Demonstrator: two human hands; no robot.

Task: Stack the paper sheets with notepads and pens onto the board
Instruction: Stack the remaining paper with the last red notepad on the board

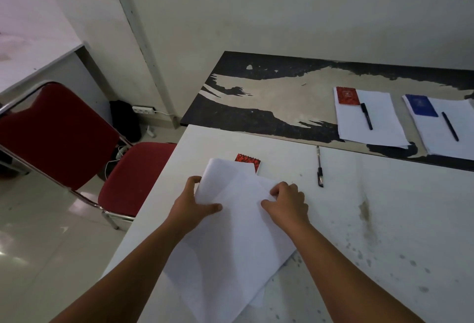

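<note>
A loose pile of white paper sheets [230, 240] lies on the white table [384, 207] in front of me. My left hand [191, 204] grips the pile's left edge, and my right hand [287, 200] pinches its upper right part. A red spiral notepad [248, 161] peeks out from under the far edge of the sheets. A black pen [319, 168] lies alone to the right. On the worn black board [269, 107] sit two finished sets: sheets [369, 122] with a red notepad [347, 96] and pen [366, 116], and sheets [451, 132] with a blue notepad [423, 106] and pen [450, 126].
A red folding chair [77, 143] stands at the table's left edge. A power strip [143, 110] and cables lie on the floor by the wall. Another white surface [33, 48] is at far left. Dark stains mark the table's right part.
</note>
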